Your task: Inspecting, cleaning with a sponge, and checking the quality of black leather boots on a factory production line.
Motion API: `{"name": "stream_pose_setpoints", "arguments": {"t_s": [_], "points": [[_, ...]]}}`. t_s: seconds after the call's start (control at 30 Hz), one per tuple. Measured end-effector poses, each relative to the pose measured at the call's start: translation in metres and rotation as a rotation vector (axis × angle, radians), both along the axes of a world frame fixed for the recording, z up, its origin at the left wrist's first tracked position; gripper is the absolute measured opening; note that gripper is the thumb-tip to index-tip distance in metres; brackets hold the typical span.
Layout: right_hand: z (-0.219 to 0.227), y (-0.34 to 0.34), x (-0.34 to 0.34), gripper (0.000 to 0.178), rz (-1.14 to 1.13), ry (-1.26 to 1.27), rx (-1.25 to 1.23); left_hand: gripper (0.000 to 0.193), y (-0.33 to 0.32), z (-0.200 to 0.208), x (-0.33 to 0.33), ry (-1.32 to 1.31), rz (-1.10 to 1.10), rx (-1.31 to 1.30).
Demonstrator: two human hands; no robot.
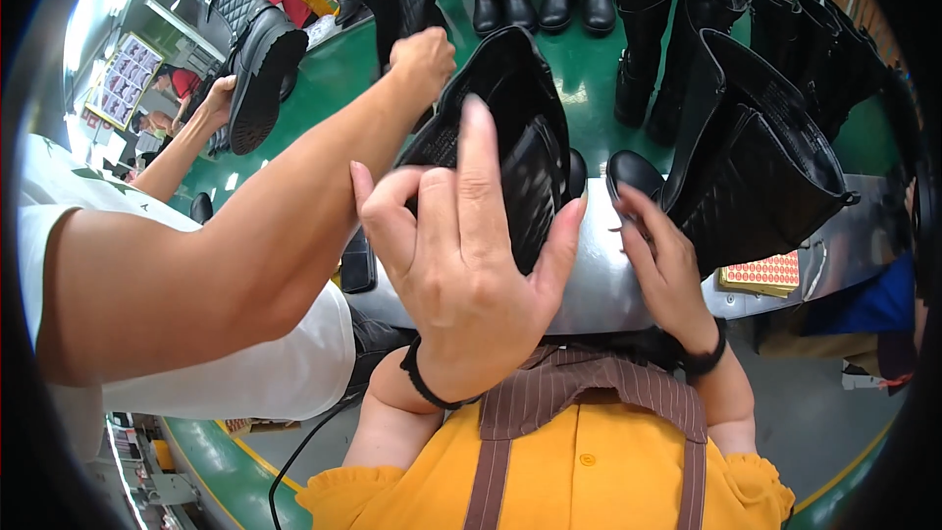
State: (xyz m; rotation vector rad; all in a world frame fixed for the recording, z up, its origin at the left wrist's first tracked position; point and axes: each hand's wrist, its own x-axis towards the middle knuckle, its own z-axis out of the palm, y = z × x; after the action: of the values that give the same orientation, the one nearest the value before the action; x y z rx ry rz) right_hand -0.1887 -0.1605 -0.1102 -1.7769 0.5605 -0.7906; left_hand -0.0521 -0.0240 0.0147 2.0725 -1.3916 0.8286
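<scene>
My left hand (466, 255) is raised in front of a black quilted boot (525, 79) whose shaft opening faces me. Its index finger points up, the thumb stands apart and the other fingers are bent; nothing shows in its grasp. Low beside a second tall black boot (756, 147), my right hand (672, 280) has its fingers apart, near that boot's rounded toe (633, 175). Whether the fingertips touch the boot I cannot tell. Both boots stand on a shiny metal strip (599, 270) at the near table edge.
A co-worker's arm (245, 245) reaches across from the left, the hand by the boots; their other hand holds a black boot (257, 69) sole outward. More black boots (643, 29) line the green table (579, 74). A pad of red-dotted stickers (763, 275) lies at right.
</scene>
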Motion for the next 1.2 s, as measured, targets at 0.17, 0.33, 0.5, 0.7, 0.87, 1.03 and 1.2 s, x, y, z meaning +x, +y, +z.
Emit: {"name": "stream_pose_setpoints", "arguments": {"t_s": [0.17, 0.33, 0.5, 0.7, 0.87, 1.03, 1.2], "points": [[-0.013, -0.016, 0.062, 0.064, 0.042, -0.043, -0.139, 0.033, 0.032, 0.016, -0.005, 0.047, -0.273, 0.159], [-0.023, -0.032, 0.085, 0.061, -0.053, 0.217, -0.049, 0.033, 0.061, 0.018, 0.001, 0.187, -0.307, 0.216], [-0.034, -0.052, 0.097, 0.076, 0.074, 0.165, 0.103, 0.028, 0.081, 0.03, 0.044, 0.179, -0.648, 0.35], [-0.033, -0.052, 0.101, 0.08, 0.109, 0.215, 0.145, 0.023, 0.096, 0.028, 0.061, 0.104, -0.692, 0.385], [-0.031, -0.052, 0.104, 0.082, 0.062, 0.22, 0.142, 0.023, 0.092, 0.029, 0.073, 0.063, -0.76, 0.378], [-0.029, -0.051, 0.114, 0.086, -0.025, 0.26, 0.1, 0.034, 0.083, 0.026, 0.068, 0.103, -0.609, 0.298], [-0.025, -0.049, 0.118, 0.087, -0.043, 0.296, 0.118, 0.031, 0.075, 0.021, 0.067, 0.106, -0.644, 0.192]]}}
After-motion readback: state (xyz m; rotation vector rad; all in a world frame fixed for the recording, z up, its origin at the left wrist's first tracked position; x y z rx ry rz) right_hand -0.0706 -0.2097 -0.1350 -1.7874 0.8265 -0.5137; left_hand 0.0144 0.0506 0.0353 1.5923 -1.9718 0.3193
